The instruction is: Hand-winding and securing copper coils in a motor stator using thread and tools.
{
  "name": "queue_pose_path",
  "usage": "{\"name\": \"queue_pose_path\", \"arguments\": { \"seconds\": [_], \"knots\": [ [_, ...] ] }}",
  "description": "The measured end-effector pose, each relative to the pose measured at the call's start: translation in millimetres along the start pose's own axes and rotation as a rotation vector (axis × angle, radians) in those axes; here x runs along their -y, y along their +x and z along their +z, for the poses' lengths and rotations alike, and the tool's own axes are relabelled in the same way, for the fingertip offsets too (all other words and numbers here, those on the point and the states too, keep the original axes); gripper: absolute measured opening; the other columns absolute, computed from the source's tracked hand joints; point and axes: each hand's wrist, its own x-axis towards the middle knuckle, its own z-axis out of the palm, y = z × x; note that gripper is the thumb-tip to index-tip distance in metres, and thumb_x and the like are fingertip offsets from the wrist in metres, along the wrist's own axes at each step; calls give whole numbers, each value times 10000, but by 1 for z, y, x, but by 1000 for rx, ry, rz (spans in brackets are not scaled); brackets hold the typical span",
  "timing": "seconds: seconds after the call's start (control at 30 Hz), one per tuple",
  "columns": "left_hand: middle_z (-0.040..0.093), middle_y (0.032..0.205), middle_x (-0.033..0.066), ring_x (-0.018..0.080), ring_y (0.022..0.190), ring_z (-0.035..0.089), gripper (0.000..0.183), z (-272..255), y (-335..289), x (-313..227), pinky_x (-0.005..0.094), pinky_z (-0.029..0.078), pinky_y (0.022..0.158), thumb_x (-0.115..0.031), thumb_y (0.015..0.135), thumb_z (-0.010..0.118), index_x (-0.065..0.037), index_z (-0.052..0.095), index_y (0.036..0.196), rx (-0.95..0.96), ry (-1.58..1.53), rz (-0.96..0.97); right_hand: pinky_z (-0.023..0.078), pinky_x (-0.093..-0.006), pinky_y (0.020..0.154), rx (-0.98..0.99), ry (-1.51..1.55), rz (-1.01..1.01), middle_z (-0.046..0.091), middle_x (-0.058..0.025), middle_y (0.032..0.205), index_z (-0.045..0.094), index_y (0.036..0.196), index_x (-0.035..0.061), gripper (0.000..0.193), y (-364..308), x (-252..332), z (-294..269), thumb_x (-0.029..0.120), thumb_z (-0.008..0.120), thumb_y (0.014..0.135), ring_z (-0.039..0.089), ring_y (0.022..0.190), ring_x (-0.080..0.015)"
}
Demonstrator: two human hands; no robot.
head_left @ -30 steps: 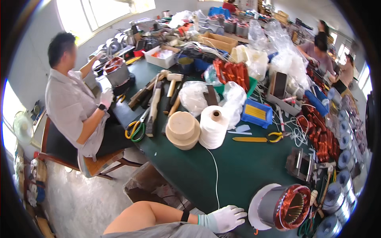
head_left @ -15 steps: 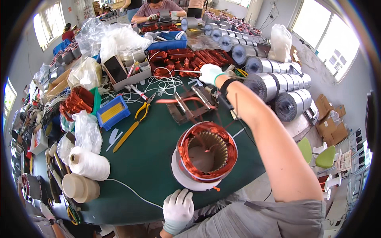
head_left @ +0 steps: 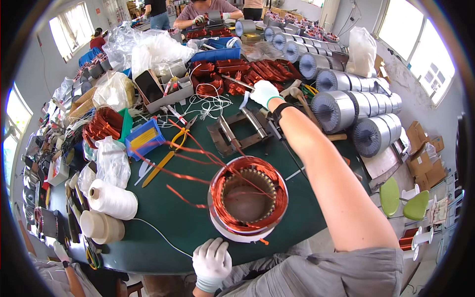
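Observation:
A stator (head_left: 248, 199) with copper windings stands upright near the table's front edge. Its loose wire leads (head_left: 185, 173) fan out to the left, blurred. My right hand (head_left: 265, 94), in a white glove, reaches far across the table, closed around a thin metallic rod (head_left: 238, 82) that points left over the copper coils (head_left: 269, 72). In front of it lies a dark metal frame with two bright bars (head_left: 240, 129). My left hand (head_left: 212, 262), also gloved, rests at the front edge, fingers loosely bent and nothing visible in them. A white cord (head_left: 161, 235) ends beside it.
White thread spool (head_left: 114, 199) and a beige spool (head_left: 101, 227) stand at the left. Yellow-handled pliers (head_left: 183, 133), a blue bin (head_left: 145, 139) and plastic bags (head_left: 113, 161) lie behind. Silver stator cores (head_left: 334, 111) line the right, beside a hammer (head_left: 302, 101). A co-worker (head_left: 208, 12) sits opposite.
The stator's wire leads have swung over to its left side. My right hand stays by the coils with the rod, now tilted differently. The whole view has shifted slightly.

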Motion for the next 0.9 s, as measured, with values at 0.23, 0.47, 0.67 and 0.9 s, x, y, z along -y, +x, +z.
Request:
{"name": "queue_pose_path", "arguments": {
  "seconds": [0.23, 0.47, 0.67, 0.9],
  "knots": [
    [681, 1112, 55, 280, 1042, 643, 247, 1, 5, -4, 435, 483, 911, -56, 778, 679, -107, 689, 1019, -8, 33, -8, 560, -452, 829, -18, 222, -163, 739, -211, 959, 772, 922, 72, 360, -27, -41, -51, 415, 676, 869, 716, 925, -362],
    [681, 1110, 57, 284, 1041, 643, 263, 1, 4, -5, 440, 484, 915, -62, 767, 674, -105, 698, 1025, 6, 35, -10, 556, -485, 870, -25, 146, -114, 736, -206, 995, 760, 955, 68, 298, -19, -34, -8, 332, 649, 873, 704, 960, -393],
    [688, 1092, 47, 278, 1024, 649, 256, -1, 2, -9, 433, 491, 894, -63, 753, 673, -110, 703, 1003, 0, 60, -32, 551, -479, 900, -176, 122, -270, 722, -187, 1007, 749, 995, 99, 233, 0, -1, 38, 279, 652, 882, 694, 982, -385],
    [689, 1080, 45, 275, 1009, 655, 258, 2, 5, -4, 432, 495, 879, -54, 744, 670, -107, 700, 995, -3, 38, -38, 530, -504, 839, -256, 239, -247, 692, -189, 946, 652, 965, 82, 179, 1, 2, 27, 241, 664, 884, 674, 951, -402]
  ]
}}
